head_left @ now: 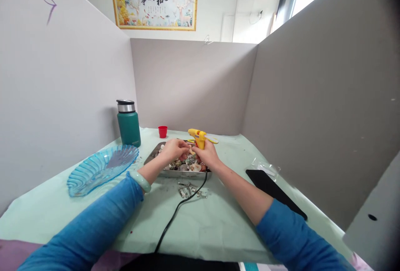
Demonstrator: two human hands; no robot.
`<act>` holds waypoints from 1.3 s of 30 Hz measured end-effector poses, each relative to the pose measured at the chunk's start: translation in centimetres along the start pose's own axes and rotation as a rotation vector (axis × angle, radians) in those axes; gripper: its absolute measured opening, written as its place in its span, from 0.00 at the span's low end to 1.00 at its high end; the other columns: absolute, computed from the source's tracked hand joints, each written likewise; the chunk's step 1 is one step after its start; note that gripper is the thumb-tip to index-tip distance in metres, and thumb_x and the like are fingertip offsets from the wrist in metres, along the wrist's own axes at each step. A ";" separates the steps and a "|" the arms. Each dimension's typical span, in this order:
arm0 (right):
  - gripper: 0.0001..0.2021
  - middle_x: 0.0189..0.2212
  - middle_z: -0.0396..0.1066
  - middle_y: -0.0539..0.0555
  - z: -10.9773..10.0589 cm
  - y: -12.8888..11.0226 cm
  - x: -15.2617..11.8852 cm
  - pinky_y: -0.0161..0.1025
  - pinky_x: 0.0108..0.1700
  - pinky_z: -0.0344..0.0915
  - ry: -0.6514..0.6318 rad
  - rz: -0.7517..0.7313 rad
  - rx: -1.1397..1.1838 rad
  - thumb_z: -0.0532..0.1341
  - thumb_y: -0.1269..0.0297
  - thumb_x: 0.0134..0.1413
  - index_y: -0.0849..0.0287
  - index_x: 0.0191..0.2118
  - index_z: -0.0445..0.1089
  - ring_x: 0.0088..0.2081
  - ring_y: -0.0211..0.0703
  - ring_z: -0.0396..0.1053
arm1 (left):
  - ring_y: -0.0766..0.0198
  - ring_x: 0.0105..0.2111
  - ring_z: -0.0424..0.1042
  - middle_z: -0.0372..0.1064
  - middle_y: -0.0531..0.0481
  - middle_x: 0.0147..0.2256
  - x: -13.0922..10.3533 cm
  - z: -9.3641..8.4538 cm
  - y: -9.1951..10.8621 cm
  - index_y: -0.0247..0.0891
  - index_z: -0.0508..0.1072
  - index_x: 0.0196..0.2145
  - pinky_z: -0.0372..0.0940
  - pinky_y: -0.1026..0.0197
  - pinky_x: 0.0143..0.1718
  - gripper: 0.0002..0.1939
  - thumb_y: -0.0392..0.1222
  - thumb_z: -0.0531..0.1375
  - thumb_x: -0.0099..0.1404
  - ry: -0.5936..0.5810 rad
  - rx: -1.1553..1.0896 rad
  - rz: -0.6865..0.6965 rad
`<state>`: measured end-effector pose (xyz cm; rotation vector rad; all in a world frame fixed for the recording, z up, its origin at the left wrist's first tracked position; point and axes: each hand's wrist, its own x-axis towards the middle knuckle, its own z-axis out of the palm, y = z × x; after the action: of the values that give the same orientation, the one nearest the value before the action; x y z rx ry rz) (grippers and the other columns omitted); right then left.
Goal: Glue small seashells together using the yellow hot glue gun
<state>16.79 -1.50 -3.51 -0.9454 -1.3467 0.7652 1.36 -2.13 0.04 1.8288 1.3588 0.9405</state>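
Observation:
A yellow hot glue gun [198, 136] is gripped by its handle in my right hand [206, 155], its nozzle pointing up and to the left. Close beside it, my left hand [175, 150] is closed in a pinch; what its fingertips hold is too small to make out. Both hands hover over a metal tray [181, 174] filled with shell-like pieces and small trinkets [187, 166]. From the glue gun, a black cord [175, 217] runs over the tray's front edge toward me. Small silvery pieces [188, 190] lie in front of the tray.
A blue shell-shaped dish [93, 171] and a green bottle [128, 125] stand on the left. Behind the tray is a red cup [163, 132]. A black flat strip [275, 194] and clear plastic packaging [265, 166] lie right. Grey partitions [193, 83] enclose the table.

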 end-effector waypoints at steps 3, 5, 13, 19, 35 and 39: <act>0.12 0.18 0.63 0.44 -0.3 -0.3 -0.2 0.31 0.16 0.60 -0.042 0.115 -0.022 0.63 0.64 0.40 0.58 0.33 0.62 0.16 0.35 0.62 | 0.68 0.19 0.70 0.68 0.53 0.17 -0.3 0.5 -1.0 0.33 0.70 0.27 0.67 0.66 0.25 0.02 0.33 0.60 0.57 0.020 -0.169 -0.017; 0.12 0.19 0.62 0.44 -0.5 -0.6 -0.4 0.31 0.16 0.60 -0.042 0.166 -0.002 0.63 0.65 0.40 0.58 0.32 0.60 0.17 0.34 0.62 | 0.68 0.18 0.69 0.68 0.54 0.16 -0.4 0.8 -1.3 0.33 0.70 0.28 0.67 0.66 0.23 0.02 0.33 0.60 0.58 0.015 -0.198 -0.021; 0.14 0.21 0.64 0.45 -0.6 -1.3 -1.3 0.30 0.17 0.60 -0.138 0.197 -0.049 0.66 0.63 0.41 0.58 0.35 0.63 0.18 0.33 0.62 | 0.68 0.16 0.68 0.66 0.55 0.14 -0.1 1.1 -1.9 0.33 0.73 0.28 0.64 0.67 0.20 0.05 0.39 0.64 0.57 0.072 -0.158 0.012; 0.10 0.19 0.65 0.45 -0.6 -1.0 -1.3 0.31 0.18 0.61 -0.156 0.202 -0.152 0.62 0.68 0.43 0.59 0.35 0.64 0.16 0.33 0.61 | 0.69 0.17 0.68 0.69 0.53 0.19 -0.2 1.1 -2.1 0.33 0.70 0.27 0.66 0.66 0.22 0.10 0.43 0.62 0.60 -0.016 -0.309 -0.002; 0.12 0.21 0.67 0.47 -1.4 -0.1 -0.4 0.30 0.23 0.57 -0.145 0.204 -0.551 0.63 0.73 0.36 0.59 0.33 0.67 0.23 0.37 0.66 | 0.65 0.26 0.70 0.74 0.49 0.27 0.3 -1.6 -1.7 0.35 0.77 0.30 0.59 0.65 0.28 0.09 0.40 0.58 0.57 0.220 0.422 0.155; 0.12 0.27 0.71 0.48 -1.4 -0.3 -0.8 0.32 0.28 0.60 -0.240 0.080 -0.623 0.65 0.69 0.36 0.59 0.34 0.69 0.28 0.39 0.68 | 0.64 0.26 0.69 0.74 0.50 0.26 0.4 -2.9 -1.7 0.35 0.78 0.32 0.58 0.65 0.28 0.12 0.42 0.57 0.56 -0.001 0.532 0.147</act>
<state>18.10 -2.57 -3.55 -1.4324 -1.8178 0.5314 -1.83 -1.10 0.16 2.3466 1.5987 0.6857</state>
